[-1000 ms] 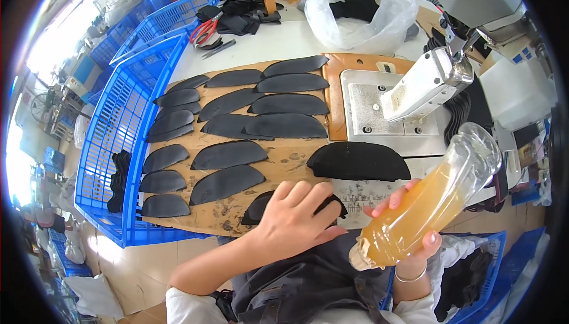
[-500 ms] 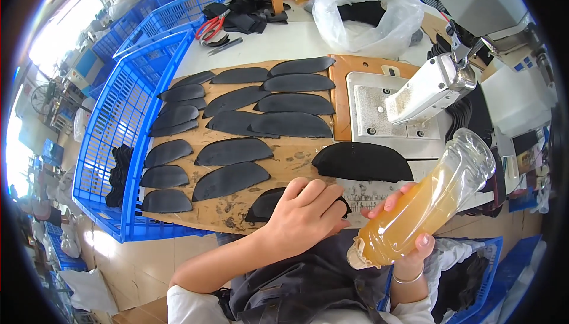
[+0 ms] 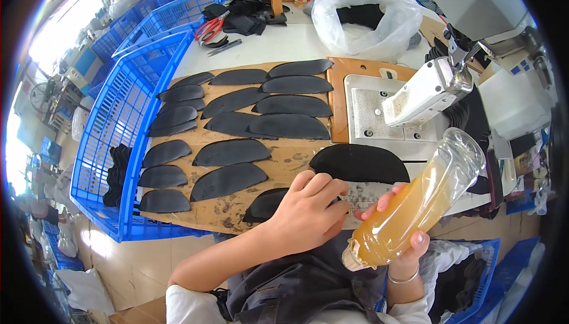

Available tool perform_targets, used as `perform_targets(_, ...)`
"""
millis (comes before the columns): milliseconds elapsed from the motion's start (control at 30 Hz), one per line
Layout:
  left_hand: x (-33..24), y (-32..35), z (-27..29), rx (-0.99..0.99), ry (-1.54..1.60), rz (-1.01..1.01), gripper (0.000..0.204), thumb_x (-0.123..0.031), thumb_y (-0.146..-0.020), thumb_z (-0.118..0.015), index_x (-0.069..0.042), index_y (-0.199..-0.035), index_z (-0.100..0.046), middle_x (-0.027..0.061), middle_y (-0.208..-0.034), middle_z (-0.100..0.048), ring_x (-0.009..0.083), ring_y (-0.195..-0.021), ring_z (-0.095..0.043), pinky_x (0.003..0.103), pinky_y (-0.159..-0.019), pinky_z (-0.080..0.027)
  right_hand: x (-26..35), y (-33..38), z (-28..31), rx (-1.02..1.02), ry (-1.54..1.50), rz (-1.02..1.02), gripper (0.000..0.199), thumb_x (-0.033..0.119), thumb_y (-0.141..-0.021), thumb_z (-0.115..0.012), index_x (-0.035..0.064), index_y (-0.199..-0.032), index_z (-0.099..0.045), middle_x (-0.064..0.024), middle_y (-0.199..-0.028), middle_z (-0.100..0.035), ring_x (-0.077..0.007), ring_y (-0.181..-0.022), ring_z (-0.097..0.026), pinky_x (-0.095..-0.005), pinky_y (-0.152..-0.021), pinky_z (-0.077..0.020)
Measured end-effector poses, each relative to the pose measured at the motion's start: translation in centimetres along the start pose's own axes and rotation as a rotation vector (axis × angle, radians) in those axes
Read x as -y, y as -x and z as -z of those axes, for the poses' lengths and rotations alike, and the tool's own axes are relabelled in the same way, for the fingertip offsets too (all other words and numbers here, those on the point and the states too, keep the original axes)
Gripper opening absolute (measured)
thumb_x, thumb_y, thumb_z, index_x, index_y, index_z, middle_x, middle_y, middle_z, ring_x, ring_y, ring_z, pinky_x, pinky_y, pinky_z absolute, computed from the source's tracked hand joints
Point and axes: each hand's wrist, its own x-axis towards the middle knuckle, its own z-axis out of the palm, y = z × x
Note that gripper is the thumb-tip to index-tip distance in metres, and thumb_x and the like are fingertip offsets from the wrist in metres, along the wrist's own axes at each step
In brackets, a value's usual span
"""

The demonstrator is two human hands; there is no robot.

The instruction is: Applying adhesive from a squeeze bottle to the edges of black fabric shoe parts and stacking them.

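Observation:
A clear plastic bottle of amber liquid, probably glue, lies tilted in my right hand. Its crusted, wrapped neck points down and to the left, toward my body. Curled fingers close my left hand just left of the bottle; whatever they pinch is hidden. Under that hand, partly covered, is a black half-moon piece at the board's near edge. Another black half-moon piece, matt and larger, lies beyond my hands, next to the metal plate of the machine. Several shiny dark half-moon pieces are spread in rows to the left.
A white sewing machine arm stands at the right. Blue plastic baskets line the left side. At the back are a white plastic bag, red-handled scissors and black scraps. Another blue basket sits low at right.
My left hand has shifted slightly right and away from me. The bottle in my right hand has moved a little left, bringing the two hands closer together.

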Motion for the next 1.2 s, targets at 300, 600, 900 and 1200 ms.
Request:
perform_targets(300, -1.2, 0.2, -0.2, -0.17, -0.012, 0.283, 0.024, -0.012, -0.062, -0.075, -0.008, -0.078, -0.059, 0.0102, -0.115, -0.052, 0.0311, -0.109, -0.046, 0.041, -0.091, -0.035, -0.4, -0.3, -0.1, 0.067, -0.121, -0.053, 0.076, 0.036, -0.067, -0.073, 0.0053, -0.127, -0.037, -0.0155, -0.106, -0.054, -0.0348, -0.097, -0.06, -0.0502, -0.096, -0.0433)
perform_targets(600, 0.7, 4.5, 7.3, -0.344, 0.466, 0.63, 0.016, -0.009, -0.073, -0.07, -0.007, -0.077, -0.055, 0.0122, -0.113, -0.057, 0.0246, -0.106, -0.05, 0.035, -0.09, -0.036, -1.8, -0.8, -1.9, 0.068, -0.113, -0.11, 0.08, 0.035, -0.065, -0.077, 0.0046, -0.126, -0.037, -0.0146, -0.103, -0.055, -0.0336, -0.096, -0.06, -0.0511, -0.099, -0.0405)
perform_targets(900, 6.9, 10.7, 20.4, -0.968, 0.398, 0.721, 0.009, -0.008, -0.085, -0.06, -0.005, -0.078, -0.055, 0.0111, -0.11, -0.061, 0.0141, -0.097, -0.056, 0.03, -0.085, -0.043, -1.4, -0.6, -2.6, 0.006, 0.058, -0.061, 0.079, 0.043, -0.067, -0.073, 0.0036, -0.125, -0.036, -0.0144, -0.1, -0.053, -0.0314, -0.09, -0.061, -0.0484, -0.094, -0.0448)
perform_targets(1200, 14.8, 10.1, 14.3, -0.237, -0.478, 0.687, 0.013, -0.018, -0.074, -0.068, -0.01, -0.081, -0.061, 0.0103, -0.119, -0.054, 0.0298, -0.118, -0.045, 0.044, -0.098, -0.032, -0.7, 0.0, -2.9, 0.038, 0.165, -0.015, 0.074, 0.05, -0.074, -0.06, 0.0067, -0.129, -0.034, -0.0104, -0.1, -0.049, -0.0246, -0.09, -0.058, -0.0472, -0.093, -0.0473)
